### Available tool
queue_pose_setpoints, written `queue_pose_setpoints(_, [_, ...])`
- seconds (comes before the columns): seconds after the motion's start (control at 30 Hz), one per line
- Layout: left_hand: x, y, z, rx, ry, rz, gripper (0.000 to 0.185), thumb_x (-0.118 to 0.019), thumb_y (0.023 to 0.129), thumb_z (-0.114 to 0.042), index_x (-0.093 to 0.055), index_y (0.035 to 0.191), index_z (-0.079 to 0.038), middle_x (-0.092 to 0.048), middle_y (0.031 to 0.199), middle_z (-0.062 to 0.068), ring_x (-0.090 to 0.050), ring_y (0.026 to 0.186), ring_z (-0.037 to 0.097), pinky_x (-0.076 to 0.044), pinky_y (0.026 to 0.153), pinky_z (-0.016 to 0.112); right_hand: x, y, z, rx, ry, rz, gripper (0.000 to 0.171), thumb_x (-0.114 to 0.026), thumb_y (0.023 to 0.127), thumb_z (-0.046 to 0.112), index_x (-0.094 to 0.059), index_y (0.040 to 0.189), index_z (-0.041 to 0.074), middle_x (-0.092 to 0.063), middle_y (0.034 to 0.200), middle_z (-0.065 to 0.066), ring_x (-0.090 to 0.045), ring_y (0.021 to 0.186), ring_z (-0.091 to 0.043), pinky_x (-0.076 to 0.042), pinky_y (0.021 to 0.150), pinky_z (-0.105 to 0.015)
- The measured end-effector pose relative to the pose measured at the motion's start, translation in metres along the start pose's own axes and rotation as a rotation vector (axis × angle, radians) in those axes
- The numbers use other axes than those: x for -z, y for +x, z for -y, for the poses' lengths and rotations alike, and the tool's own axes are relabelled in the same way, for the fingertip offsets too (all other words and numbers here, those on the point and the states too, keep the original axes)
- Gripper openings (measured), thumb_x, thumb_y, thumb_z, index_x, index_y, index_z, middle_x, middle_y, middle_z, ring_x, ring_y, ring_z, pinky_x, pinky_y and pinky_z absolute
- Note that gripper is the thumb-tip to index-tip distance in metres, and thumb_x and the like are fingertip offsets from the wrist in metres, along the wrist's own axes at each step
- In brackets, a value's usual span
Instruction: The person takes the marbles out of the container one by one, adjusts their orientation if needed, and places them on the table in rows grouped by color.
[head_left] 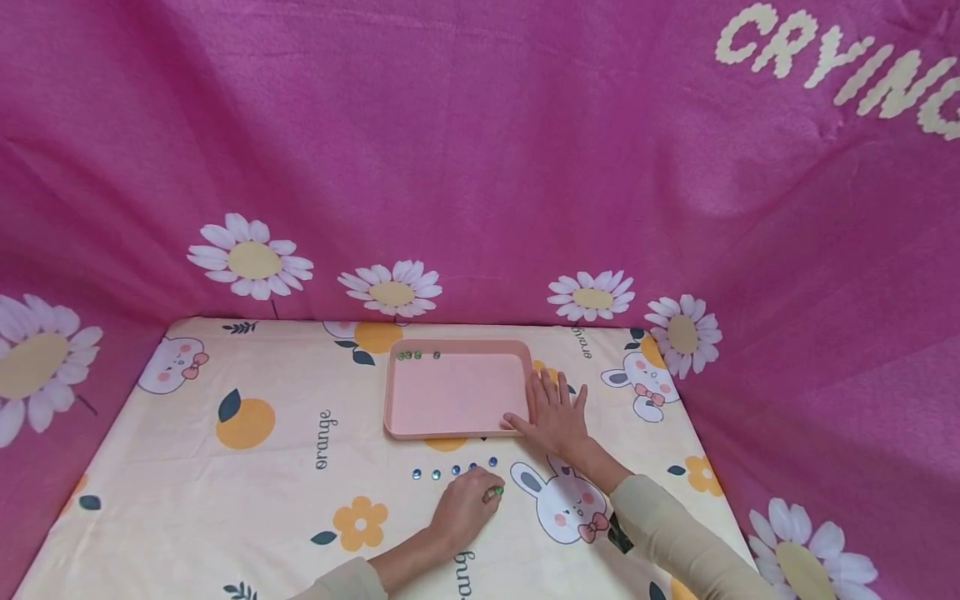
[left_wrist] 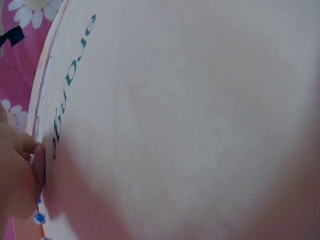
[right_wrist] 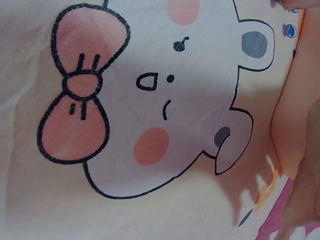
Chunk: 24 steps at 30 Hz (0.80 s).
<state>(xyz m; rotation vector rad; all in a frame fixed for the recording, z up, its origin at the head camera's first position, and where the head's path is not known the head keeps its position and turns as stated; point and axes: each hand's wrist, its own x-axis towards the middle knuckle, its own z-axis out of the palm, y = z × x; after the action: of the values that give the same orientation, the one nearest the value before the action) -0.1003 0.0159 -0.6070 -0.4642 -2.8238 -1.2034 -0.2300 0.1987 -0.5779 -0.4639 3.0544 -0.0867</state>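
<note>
A pink tray (head_left: 457, 392) lies on the printed cloth, with a few small green beads (head_left: 408, 355) along its far left rim. A short row of blue beads (head_left: 454, 471) lies on the cloth in front of the tray. Just right of that row, my left hand (head_left: 491, 493) is curled and pinches a green bead (head_left: 497, 491) at its fingertips. My right hand (head_left: 553, 410) rests flat on the cloth with straight fingers, touching the tray's right edge. In the left wrist view, the curled left hand (left_wrist: 20, 180) shows at the left edge, near a blue bead (left_wrist: 39, 218).
The table is covered by a cream cloth (head_left: 262, 500) printed with oranges and rabbits. The rabbit print (right_wrist: 150, 100) fills the right wrist view, with a blue bead (right_wrist: 289, 31) at its top right. A pink daisy-print curtain (head_left: 480, 167) closes off the back and both sides.
</note>
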Motion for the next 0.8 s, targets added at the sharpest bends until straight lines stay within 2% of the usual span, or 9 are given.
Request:
queue_pose_setpoints(0.23, [0.004,-0.001,-0.001,0.005,-0.039,-0.007,0.02,-0.078,0.084,-0.007,-0.077,0.104,-0.01,-0.071,0.097,0.0,-0.063,0.079,0.004,-0.054,0.069,0.019,-0.001,0.0,-0.001,0.001,0.004,-0.012,0.099,-0.046,0.089,0.073,-0.024,0.159,0.006,-0.022,0.162,-0.017,-0.014,0.147,-0.046,-0.005,0.108,-0.077])
queue_pose_setpoints(0.4, [0.02,0.005,-0.002,0.031,-0.136,-0.062,0.022,-0.077,0.087,-0.01,-0.075,0.109,-0.007,-0.071,0.099,0.003,-0.062,0.078,0.004,-0.055,0.072,0.024,-0.003,0.002,0.0,0.001,0.009,-0.001,0.1,-0.045,0.089,0.074,-0.022,0.159,0.007,-0.021,0.163,-0.017,-0.013,0.147,-0.046,-0.003,0.108,-0.076])
queue_pose_setpoints(0.57, [0.047,0.027,0.005,0.072,-0.227,-0.186,0.022,-0.074,0.089,-0.009,-0.074,0.111,-0.002,-0.072,0.096,0.004,-0.065,0.078,0.008,-0.055,0.069,0.023,-0.003,0.003,-0.001,0.001,-0.015,-0.006,0.099,-0.045,0.089,0.074,-0.022,0.159,0.008,-0.021,0.163,-0.017,-0.013,0.147,-0.046,-0.006,0.108,-0.076])
queue_pose_setpoints(0.67, [0.062,0.044,0.015,0.123,-0.251,-0.244,0.023,-0.073,0.09,-0.009,-0.073,0.113,-0.003,-0.071,0.098,0.004,-0.066,0.085,0.012,-0.056,0.074,0.023,-0.004,0.003,-0.001,0.003,-0.019,-0.016,0.098,-0.046,0.089,0.074,-0.024,0.159,0.008,-0.022,0.163,-0.017,-0.015,0.147,-0.046,-0.008,0.107,-0.077])
queue_pose_setpoints(0.8, [0.078,0.067,0.027,0.216,-0.292,-0.289,0.025,-0.073,0.091,-0.008,-0.072,0.115,-0.001,-0.071,0.102,0.008,-0.067,0.09,0.018,-0.057,0.077,0.028,-0.005,0.003,-0.002,0.002,0.003,-0.016,0.099,-0.047,0.089,0.073,-0.023,0.159,0.008,-0.022,0.163,-0.017,-0.015,0.147,-0.046,-0.005,0.107,-0.077])
